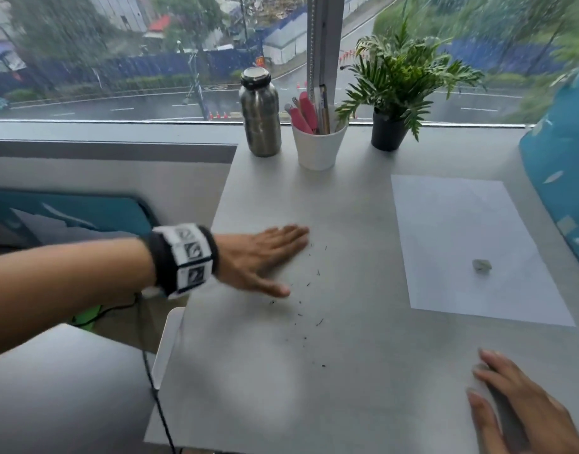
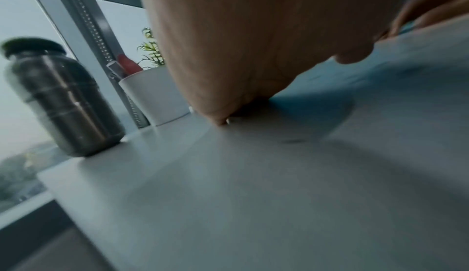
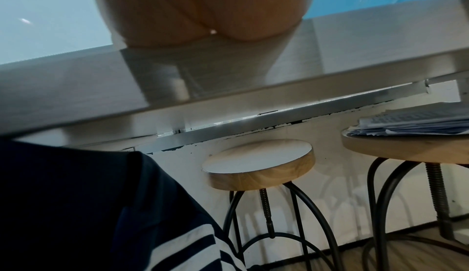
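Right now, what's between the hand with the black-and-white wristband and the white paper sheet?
Tiny dark specks scattered on the grey tabletop beside the left hand; the rest is bare. The head view shows it.

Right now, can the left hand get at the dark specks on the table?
Probably yes. The left hand lies flat on the table, fingers straight, and the dark specks are scattered right beside it with nothing between. The bottle and white cup stand farther back, out of the path.
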A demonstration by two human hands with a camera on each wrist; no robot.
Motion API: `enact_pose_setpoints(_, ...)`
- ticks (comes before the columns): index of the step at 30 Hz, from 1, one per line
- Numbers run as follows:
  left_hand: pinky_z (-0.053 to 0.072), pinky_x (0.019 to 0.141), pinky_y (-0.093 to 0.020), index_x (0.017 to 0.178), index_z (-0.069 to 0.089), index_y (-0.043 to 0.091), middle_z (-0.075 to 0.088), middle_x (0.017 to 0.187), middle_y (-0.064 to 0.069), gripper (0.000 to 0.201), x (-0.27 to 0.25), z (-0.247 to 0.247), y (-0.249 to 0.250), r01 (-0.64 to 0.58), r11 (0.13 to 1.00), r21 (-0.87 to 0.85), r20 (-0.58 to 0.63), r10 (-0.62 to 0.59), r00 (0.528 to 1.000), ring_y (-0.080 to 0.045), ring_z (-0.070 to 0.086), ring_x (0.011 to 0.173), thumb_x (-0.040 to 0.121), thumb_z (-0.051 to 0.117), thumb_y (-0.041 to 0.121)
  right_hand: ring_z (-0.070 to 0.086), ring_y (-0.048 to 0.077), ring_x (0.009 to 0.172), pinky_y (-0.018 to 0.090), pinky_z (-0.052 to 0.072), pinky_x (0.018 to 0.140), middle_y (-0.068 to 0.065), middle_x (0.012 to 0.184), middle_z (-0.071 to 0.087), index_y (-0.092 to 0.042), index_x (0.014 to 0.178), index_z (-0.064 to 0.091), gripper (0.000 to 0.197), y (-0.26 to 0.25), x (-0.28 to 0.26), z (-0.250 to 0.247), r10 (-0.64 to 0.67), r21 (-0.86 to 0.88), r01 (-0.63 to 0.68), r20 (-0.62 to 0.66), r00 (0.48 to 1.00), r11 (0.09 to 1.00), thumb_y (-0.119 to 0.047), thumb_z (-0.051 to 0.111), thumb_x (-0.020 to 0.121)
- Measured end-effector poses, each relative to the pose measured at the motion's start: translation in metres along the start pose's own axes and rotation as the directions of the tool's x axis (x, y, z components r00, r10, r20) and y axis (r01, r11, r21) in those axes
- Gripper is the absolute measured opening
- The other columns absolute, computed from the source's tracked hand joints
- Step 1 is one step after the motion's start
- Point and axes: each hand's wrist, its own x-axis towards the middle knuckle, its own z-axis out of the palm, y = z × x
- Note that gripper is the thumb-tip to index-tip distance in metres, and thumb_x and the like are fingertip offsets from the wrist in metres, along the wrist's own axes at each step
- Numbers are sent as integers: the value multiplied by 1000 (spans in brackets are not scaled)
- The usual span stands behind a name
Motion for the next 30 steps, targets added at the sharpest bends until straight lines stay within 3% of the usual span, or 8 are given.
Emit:
enact_pose_setpoints(2, -13, 119, -29, 154, -16, 24, -25, 160, 8, 88, -31, 12, 25, -77, 990, -114, 32, 81, 996, -5, -23, 145, 93, 32, 67, 65, 23, 105, 48, 50, 90, 5, 113, 70, -7, 92, 74, 26, -4, -2, 0, 5, -6, -5, -46, 999, 1000, -26, 60, 81)
enact_pose_setpoints(5, -11, 119, -26, 156, -9, 25, -17, 162, 11, 84, -44, 4, 31, -136, 962, -236, -96, 116, 989, -1, -16, 147, 94, 32, 65, 62, 18, 105, 43, 49, 92, 3, 113, 70, -8, 93, 75, 24, -7, -5, 0, 29, -43, -33, -91, 995, 999, -24, 63, 79)
enact_pose_setpoints(7, -9, 120, -29, 156, -9, 23, -17, 162, 7, 85, -30, -15, 18, -46, 968, -248, -162, 5, 987, -3, -15, 147, 93, 27, 68, 60, 16, 107, 37, 46, 95, 0, 116, 69, -11, 96, 74, 27, -7, -7, -2, 41, -50, -45, -78, 996, 998, -28, 61, 80)
enact_pose_setpoints(10, -7, 121, -34, 156, -11, 20, -17, 162, 1, 87, 10, -36, -8, 154, 969, -195, -101, -176, 979, -10, -16, 148, 91, 22, 69, 61, 17, 108, 36, 46, 96, -3, 118, 68, -14, 98, 73, 33, -6, -10, -4, 47, -38, -50, -62, 997, 998, -37, 56, 83)
enact_pose_setpoints(14, -8, 120, -36, 154, -14, 17, -23, 161, -2, 92, 38, -21, -3, 241, 962, -129, -26, -246, 969, -17, -20, 148, 92, 26, 71, 61, 17, 107, 34, 46, 95, -5, 120, 67, -16, 101, 73, 38, -2, -12, -5, 65, -37, -65, -6, 998, 997, -43, 53, 83)
enact_pose_setpoints(22, -12, 120, -36, 152, -20, 24, -30, 158, 5, 86, -50, 33, 77, -18, 992, -123, 40, 23, 999, -5, -29, 143, 96, 28, 66, 59, 21, 113, 38, 44, 100, -7, 131, 61, -25, 111, 65, 46, 6, -15, -11, 127, -79, -116, 154, 980, 990, -53, 42, 83)
enact_pose_setpoints(25, -11, 121, -36, 153, -17, 24, -25, 159, 8, 82, -83, 35, 97, -78, 980, -183, -60, 68, 996, -1, -25, 144, 99, 33, 59, 58, 21, 112, 39, 45, 100, -7, 131, 60, -26, 113, 63, 43, 7, -16, -11, 135, -81, -123, 173, 976, 989, -50, 44, 83)
enact_pose_setpoints(30, -12, 120, -42, 156, -9, 23, -20, 161, 6, 84, -102, 51, 148, -188, 980, 63, -124, 195, 973, -12, -25, 146, 96, 34, 63, 60, 22, 112, 36, 44, 99, -3, 130, 62, -21, 112, 65, 47, 10, -18, -10, 93, -72, -82, 166, 982, 994, -49, 41, 84)
